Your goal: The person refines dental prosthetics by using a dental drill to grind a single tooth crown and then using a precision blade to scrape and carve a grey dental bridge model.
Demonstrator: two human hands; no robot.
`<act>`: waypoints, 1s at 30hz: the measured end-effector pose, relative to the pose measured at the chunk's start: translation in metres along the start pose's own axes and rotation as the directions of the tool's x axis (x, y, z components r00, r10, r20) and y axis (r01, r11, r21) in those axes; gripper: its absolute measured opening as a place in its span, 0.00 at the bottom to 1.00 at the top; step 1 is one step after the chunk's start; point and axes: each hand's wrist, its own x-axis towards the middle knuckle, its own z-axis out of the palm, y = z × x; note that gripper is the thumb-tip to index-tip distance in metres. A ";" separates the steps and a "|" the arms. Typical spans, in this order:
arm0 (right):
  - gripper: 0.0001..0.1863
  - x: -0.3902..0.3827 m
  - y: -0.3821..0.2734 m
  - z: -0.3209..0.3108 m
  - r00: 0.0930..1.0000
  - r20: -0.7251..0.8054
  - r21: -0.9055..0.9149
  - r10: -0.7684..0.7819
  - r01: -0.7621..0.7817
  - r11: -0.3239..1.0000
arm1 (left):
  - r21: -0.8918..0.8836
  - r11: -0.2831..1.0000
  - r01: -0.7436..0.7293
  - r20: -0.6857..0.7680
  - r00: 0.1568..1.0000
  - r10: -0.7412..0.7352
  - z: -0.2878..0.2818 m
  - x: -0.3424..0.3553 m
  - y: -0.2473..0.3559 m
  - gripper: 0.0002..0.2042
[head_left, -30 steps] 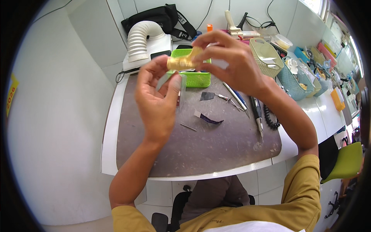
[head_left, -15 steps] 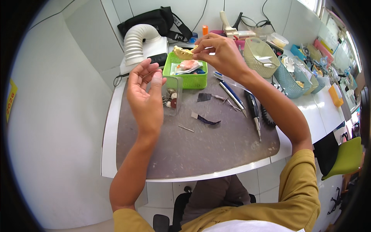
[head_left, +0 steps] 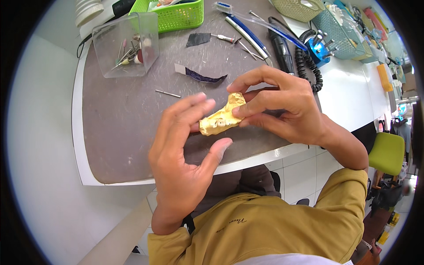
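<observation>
A yellow dental cast (head_left: 221, 121) with tooth shapes along its edge is held above the front of the work mat. My right hand (head_left: 287, 108) pinches its right end between thumb and fingers. On the other side, my left hand (head_left: 181, 154) is open, thumb and fingers spread around the left end. One left fingertip is partly behind the cast; whether it touches cannot be made out. Beyond the hands lie a thin metal bur (head_left: 168, 93) and a dark curled strip (head_left: 205, 77) with a pale end.
A clear box (head_left: 102, 57) of polishing bits stands at the far left, beside a green basket (head_left: 181, 21). Toward the back right are a blue-handled brush (head_left: 260, 23), a black handpiece (head_left: 281, 51) with coiled cord (head_left: 319, 79), and a blue bur stand (head_left: 319, 49).
My right hand has brought the cast from above the green basket down and nearer to me. My left hand has come down beside it. The view has tilted down toward the mat.
</observation>
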 end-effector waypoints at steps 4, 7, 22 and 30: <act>0.07 -0.002 0.003 0.010 0.994 -0.080 -0.054 -0.072 0.067 0.996 | 0.030 1.000 -0.009 0.034 0.999 0.008 0.002 -0.003 -0.007 0.16; 0.10 -0.004 0.002 0.008 0.999 0.003 -0.033 -0.042 0.042 0.999 | 0.053 0.998 0.027 0.013 1.000 -0.028 0.002 -0.004 -0.002 0.12; 0.15 -0.002 -0.017 -0.067 0.890 -0.292 -0.316 0.349 -0.434 0.844 | 0.107 0.981 -0.163 -0.148 0.973 0.178 0.006 -0.003 -0.008 0.11; 0.32 -0.009 -0.004 -0.041 0.799 -0.162 -0.712 0.579 -0.501 0.492 | -0.369 0.915 -0.165 -0.286 0.956 0.057 -0.001 -0.035 0.002 0.10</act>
